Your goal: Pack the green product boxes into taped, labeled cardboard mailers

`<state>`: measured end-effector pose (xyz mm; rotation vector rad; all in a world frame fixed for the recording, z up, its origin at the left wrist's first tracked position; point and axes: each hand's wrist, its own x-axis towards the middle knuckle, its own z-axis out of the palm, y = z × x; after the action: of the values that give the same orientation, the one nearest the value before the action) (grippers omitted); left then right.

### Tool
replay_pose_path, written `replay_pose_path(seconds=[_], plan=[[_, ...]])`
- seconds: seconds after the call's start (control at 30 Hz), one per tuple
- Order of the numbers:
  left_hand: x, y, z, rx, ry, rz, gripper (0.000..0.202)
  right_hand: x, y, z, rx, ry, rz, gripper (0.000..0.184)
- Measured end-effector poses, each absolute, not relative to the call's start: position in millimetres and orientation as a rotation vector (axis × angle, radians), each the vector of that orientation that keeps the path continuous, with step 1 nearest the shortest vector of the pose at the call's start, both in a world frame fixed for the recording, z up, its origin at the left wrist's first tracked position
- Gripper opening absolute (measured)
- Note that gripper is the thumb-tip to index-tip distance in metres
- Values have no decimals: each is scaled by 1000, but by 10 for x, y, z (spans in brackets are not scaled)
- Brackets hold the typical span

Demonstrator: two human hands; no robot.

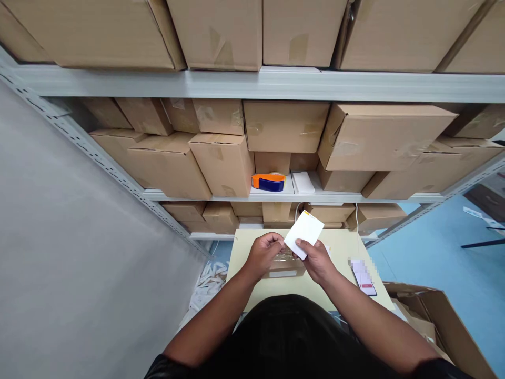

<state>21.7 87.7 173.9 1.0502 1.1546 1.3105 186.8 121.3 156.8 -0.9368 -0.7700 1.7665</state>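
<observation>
My right hand [314,258] grips a white rectangular label [305,231] with a small yellow and orange mark at its top corner, the thumb lying across its face. At the label's left corner, the thumb and index finger of my left hand [266,252] are pinched together. Below both hands, a small cardboard box [284,267] with shiny clear tape or film on top rests on the pale yellow table [244,245]. A white strip shows on the box's front. My hands partly hide the box.
A phone [365,279] lies at the table's right side. Facing me, a metal shelf [252,84] carries several cardboard boxes, an orange and blue tape dispenser [269,182] and a white stack [303,182]. A large open carton [445,316] stands right; white scraps [207,287] lie left.
</observation>
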Motion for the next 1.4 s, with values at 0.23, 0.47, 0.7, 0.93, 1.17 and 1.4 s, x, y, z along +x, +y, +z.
replay_pose_path(seconds=[0.23,0.47,0.7,0.93,1.17,1.4], plan=[[286,912,1708,1039,1123,1289,17,1925,1236,1524,-971,-725,1835,39],[299,959,1588,1020,1152,1316,18,2018,1331,1203,-1236,-793,1675,45],[321,980,1516,1117,1208,1283,16,2114,1307,1328,-1031,-1621,1141,19],[331,935,1426,1128,1257,1279,17,1868,1272,1454,-1040,-1801,1027,17],[-17,649,1222,1051,1458,1275,11,1707,1329,1409,-1196,-1617,1293,18],[-1007,-49,719,921,1784,1184,16,1451,1296,1323,-1229,-1476,1417,18]])
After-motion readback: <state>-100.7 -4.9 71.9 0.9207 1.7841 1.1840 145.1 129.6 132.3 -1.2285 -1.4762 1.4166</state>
